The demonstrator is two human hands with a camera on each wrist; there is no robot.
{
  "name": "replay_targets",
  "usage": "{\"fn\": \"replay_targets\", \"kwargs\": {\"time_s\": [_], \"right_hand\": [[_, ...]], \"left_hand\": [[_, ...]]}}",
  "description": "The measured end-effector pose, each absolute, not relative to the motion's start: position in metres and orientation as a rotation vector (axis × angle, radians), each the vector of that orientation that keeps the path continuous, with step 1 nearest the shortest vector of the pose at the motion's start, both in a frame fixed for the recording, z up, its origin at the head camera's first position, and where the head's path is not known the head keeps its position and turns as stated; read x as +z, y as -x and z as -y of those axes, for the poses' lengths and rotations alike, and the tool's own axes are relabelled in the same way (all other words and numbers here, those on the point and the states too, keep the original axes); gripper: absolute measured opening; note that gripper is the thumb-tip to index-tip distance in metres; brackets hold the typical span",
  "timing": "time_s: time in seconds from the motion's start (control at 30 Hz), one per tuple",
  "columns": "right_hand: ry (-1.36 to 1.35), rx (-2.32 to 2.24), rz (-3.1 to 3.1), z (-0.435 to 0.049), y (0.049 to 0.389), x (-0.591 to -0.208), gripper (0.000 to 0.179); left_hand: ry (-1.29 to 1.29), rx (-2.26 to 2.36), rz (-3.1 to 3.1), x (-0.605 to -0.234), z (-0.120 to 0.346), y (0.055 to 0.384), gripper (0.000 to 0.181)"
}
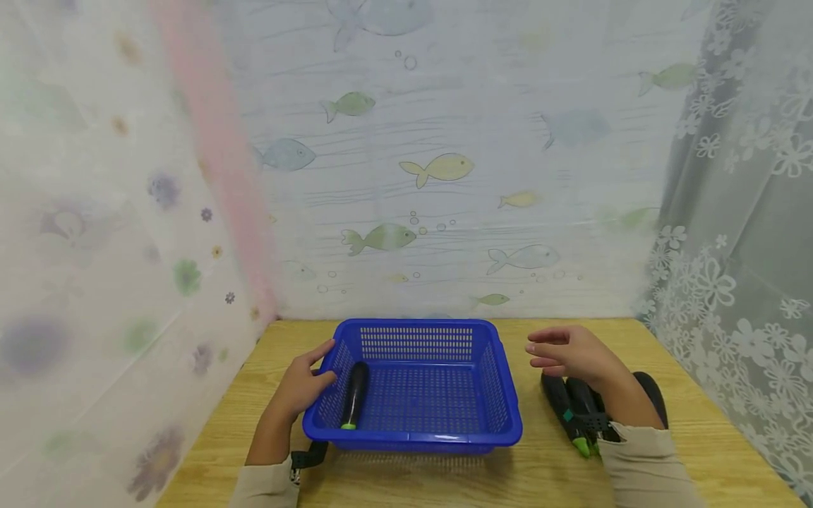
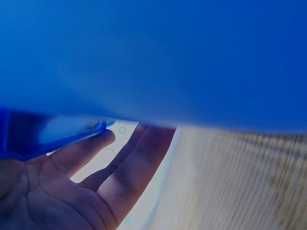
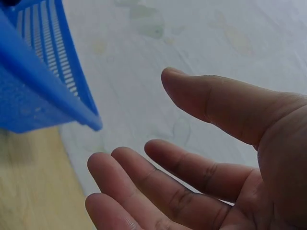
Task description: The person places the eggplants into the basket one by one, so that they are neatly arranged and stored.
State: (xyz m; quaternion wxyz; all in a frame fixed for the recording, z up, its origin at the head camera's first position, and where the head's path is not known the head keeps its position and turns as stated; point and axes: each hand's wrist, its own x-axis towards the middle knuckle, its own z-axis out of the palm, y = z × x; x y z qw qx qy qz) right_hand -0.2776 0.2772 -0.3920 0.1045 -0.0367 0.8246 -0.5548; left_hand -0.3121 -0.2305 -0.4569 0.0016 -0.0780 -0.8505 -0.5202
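Note:
A blue plastic basket (image 1: 413,437) with slotted walls stands on the table. My left hand (image 1: 301,384) holds its left rim, the thumb lapping over the edge; in the left wrist view the basket's blue side hides the fingertips. Inside, along the left wall, lies one dark eggplant (image 1: 356,395), its green end toward me. My right hand (image 1: 568,353) is in the air to the right of the basket, fingers loosely bent and apart, with nothing in its grasp. Several more eggplants (image 1: 559,402) lie beneath the right wrist and forearm, which partly cover them.
The wood-grain table (image 1: 540,469) reaches back to a hanging sheet printed with fish (image 1: 438,169). A flowered sheet (image 1: 95,282) borders the left side, and a grey curtain with white flowers (image 1: 749,282) hangs on the right.

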Motion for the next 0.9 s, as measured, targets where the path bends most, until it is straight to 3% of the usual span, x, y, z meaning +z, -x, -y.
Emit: {"fn": "replay_targets", "kwargs": {"time_s": [0.9], "right_hand": [[-0.107,-1.683,-2.365,-0.356,0.253,-0.435,0.08]], "left_hand": [[0.232,-1.59,2.683,-0.459,0.23,0.313,0.069]]}}
